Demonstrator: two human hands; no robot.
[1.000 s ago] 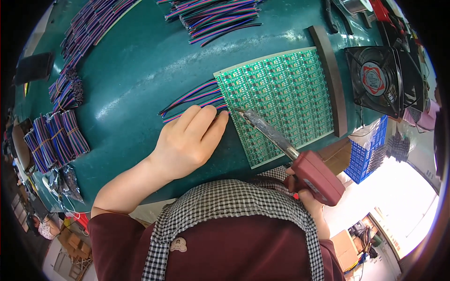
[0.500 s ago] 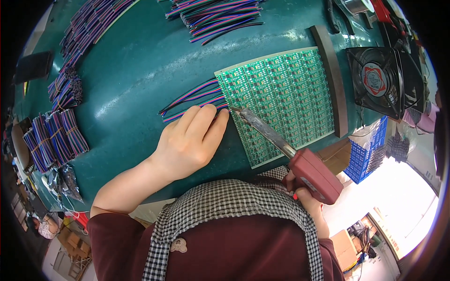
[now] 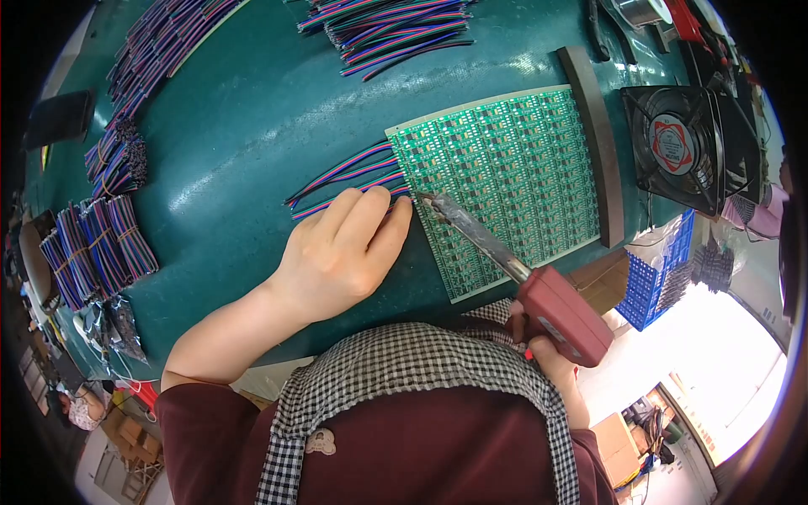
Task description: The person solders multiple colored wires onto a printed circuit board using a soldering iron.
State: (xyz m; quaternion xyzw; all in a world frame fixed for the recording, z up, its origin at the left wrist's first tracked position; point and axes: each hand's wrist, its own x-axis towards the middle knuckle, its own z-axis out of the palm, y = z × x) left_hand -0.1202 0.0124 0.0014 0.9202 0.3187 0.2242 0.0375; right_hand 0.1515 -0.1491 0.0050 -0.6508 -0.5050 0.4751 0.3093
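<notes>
A green circuit board panel lies on the green table mat, covered in repeating rows of small parts. Several multicoloured ribbon wires stick out leftward from its left edge. At that edge my left hand is closed, its fingertips pinching a ribbon wire whose end is mostly hidden under the fingers. My right hand grips a soldering iron with a dark red, gun-shaped body, which covers most of the fingers. The iron's tip is at the board's left edge, just right of my left fingertips.
A dark curved bar lies along the board's right side, with a black fan beyond it. Wire bundles sit at the left, and a loose wire pile lies at the back. A solder spool stands at the far right.
The soldering iron and my right hand have shifted very slightly left. My left hand stays almost still at the board's edge.
</notes>
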